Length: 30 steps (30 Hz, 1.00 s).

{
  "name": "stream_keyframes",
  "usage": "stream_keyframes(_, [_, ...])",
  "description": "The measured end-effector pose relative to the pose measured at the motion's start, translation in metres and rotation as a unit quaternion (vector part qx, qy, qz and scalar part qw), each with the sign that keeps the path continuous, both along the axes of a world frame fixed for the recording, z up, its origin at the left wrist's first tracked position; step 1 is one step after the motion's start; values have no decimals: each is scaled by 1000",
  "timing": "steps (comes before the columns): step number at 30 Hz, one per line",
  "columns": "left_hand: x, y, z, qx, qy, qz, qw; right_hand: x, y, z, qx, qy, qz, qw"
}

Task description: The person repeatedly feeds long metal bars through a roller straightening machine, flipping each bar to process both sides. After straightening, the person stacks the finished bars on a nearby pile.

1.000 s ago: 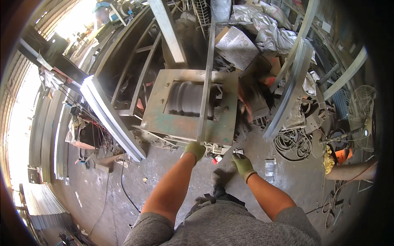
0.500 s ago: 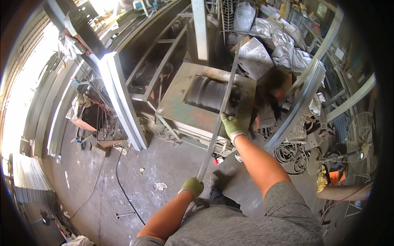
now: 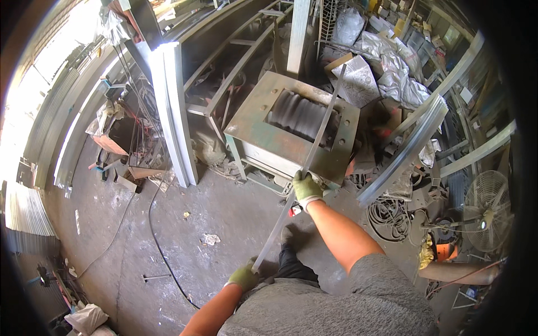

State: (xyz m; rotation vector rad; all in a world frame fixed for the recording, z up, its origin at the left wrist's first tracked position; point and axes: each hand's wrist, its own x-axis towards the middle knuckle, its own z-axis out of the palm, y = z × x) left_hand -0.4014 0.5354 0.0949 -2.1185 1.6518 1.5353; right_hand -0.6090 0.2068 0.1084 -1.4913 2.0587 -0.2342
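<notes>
A long, thin metal bar [image 3: 318, 138] slants from near my waist up across a machine. My left hand [image 3: 244, 276], in a green work glove, is closed round its near end. Farther along, my gloved right hand [image 3: 306, 189] grips it just in front of the machine's near edge. The machine [image 3: 256, 120] is a worn, box-shaped metal stand with an opening in its top. Inside the opening sits a dark ribbed roller or belt [image 3: 295, 116]. Over that opening's right side passes the bar, its far end near a silvery sheet [image 3: 356, 80]; whether it touches the machine I cannot tell.
Bright metal channels [image 3: 171, 115] stand upright left of the machine, and another channel [image 3: 404, 151] leans at the right. A black cable [image 3: 160, 249] runs over the floor. Coiled cable [image 3: 388, 219] and a caged fan [image 3: 486, 211] are at the right.
Both hands have come back toward my body and slightly left with the bar. The bar's far end has drawn nearer. The whole view has shifted a little.
</notes>
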Motion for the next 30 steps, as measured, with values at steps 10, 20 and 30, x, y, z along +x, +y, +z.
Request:
stream_keyframes(10, [66,153,-58,31,-8,46,998,37,128,-46,25,-52,67,996])
stream_keyframes(20, [108,241,-50,35,-74,51,995,60,222,-97,-5,-83,201,976])
stream_keyframes(30, [146,352,-72,82,-115,95,985,70,263,-44,255,-313,197,893])
